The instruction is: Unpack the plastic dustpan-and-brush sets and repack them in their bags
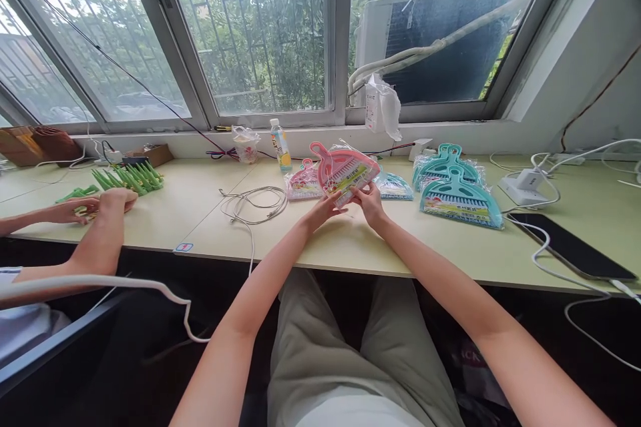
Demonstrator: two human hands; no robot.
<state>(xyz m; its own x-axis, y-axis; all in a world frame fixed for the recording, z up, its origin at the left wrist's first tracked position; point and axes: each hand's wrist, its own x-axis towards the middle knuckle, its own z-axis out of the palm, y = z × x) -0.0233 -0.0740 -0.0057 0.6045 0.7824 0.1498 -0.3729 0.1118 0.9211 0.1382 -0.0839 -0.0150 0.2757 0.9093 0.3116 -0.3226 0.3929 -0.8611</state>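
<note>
A pink dustpan-and-brush set (345,165) in clear wrapping, with a printed label across its bristles, is tilted up above the table. My left hand (325,209) grips its lower left edge, and my right hand (369,204) pinches the lower right edge. Behind it, another wrapped pink set (302,183) lies on the table, partly covered. To the right a blue-bristled set (396,187) shows only in part behind my right hand. Farther right are several teal dustpan-and-brush sets (459,197), also wrapped and overlapping.
A coiled cable (255,205) lies left of my hands. A drink bottle (281,145) stands near the window. On the right are a phone (573,245) and a power strip (523,190) with white cables. A co-worker's hands (113,203) work beside green pieces (129,178).
</note>
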